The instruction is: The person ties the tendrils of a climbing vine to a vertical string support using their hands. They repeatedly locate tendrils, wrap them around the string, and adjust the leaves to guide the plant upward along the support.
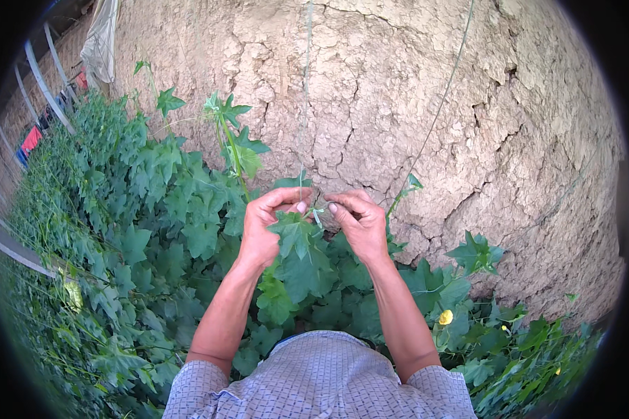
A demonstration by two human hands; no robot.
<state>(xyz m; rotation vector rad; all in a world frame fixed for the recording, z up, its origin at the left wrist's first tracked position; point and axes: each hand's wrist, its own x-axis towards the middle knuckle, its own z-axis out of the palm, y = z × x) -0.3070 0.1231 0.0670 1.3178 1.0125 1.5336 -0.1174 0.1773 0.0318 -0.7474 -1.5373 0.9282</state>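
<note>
Both hands are raised before the earth wall, close together at a climbing vine. My left hand (270, 222) pinches at the foot of a thin hanging string (306, 94), beside the vine's tip; whether it also grips the stem cannot be told. A lobed green leaf (295, 234) hangs just under its fingers. Between the hands is a small pale green strip or tendril (318, 218). My right hand (360, 222) has its thumb against its bent index finger, close to the pale strip; whether anything thin is between them is too small to tell.
A cracked earth wall (398, 78) rises ahead. A second string (447, 86) slants up from a vine shoot (397, 201) at the right. Dense vine foliage (162, 209) fills the left and lower area. Curved pale poles (42, 84) stand far left. A yellow flower (445, 317) is at lower right.
</note>
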